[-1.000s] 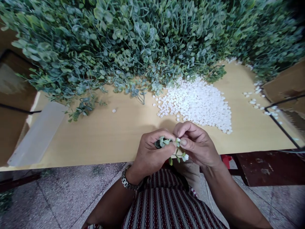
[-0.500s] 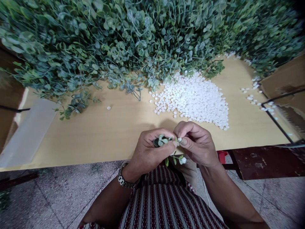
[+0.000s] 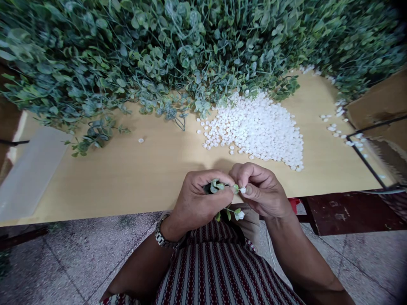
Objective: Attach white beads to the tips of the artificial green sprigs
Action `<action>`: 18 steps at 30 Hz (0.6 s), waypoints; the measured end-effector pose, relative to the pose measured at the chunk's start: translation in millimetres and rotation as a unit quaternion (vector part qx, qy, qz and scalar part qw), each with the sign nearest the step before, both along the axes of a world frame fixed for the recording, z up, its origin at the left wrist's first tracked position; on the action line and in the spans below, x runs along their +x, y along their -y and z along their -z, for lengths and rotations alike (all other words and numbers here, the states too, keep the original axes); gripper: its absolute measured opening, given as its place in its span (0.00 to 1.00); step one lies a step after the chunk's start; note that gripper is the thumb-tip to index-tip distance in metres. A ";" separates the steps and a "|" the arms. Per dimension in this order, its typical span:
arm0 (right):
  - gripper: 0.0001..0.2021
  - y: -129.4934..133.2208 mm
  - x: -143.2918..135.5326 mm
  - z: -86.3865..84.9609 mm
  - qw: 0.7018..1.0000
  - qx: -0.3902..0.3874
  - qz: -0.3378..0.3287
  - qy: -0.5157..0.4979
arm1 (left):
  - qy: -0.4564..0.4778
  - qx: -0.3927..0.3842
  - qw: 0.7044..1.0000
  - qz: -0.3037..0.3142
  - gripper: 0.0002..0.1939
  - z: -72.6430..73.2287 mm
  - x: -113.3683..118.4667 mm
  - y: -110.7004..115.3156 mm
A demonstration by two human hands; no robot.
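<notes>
My left hand is closed around a leafy green sprig, whose leaves poke out between thumb and fingers. One of its branches hangs below the hand and carries a white flower bud at its tip. My right hand pinches a small white bud between thumb and forefinger, at the end of another branch of the sprig. Both hands are close together above the table's front edge. Past them lies a heap of small white buds.
A thick mass of green foliage covers the back of the table. A loose sprig and a translucent sheet lie at the left. Cardboard and a black metal frame stand at the right, near scattered white buds.
The white bud at my right fingertips shows more plainly now, slightly farther right. The hanging branch has swung a little to the left. The whole view has shifted slightly.
</notes>
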State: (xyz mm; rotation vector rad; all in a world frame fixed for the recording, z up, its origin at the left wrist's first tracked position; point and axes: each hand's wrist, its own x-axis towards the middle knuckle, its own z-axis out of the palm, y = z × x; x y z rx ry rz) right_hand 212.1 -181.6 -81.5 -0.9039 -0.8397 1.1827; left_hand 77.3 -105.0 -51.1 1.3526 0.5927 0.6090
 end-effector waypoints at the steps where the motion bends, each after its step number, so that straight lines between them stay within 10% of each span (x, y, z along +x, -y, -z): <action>1: 0.03 0.2 0.2 0.3 1.000 0.002 -0.001 0.002 | -0.001 0.005 1.000 0.002 0.06 0.3 -0.2 -0.3; 18: 0.04 5.2 2.6 -1.0 0.999 -0.013 -0.011 0.052 | 0.016 0.041 0.998 0.047 0.08 -1.1 -2.2 -4.2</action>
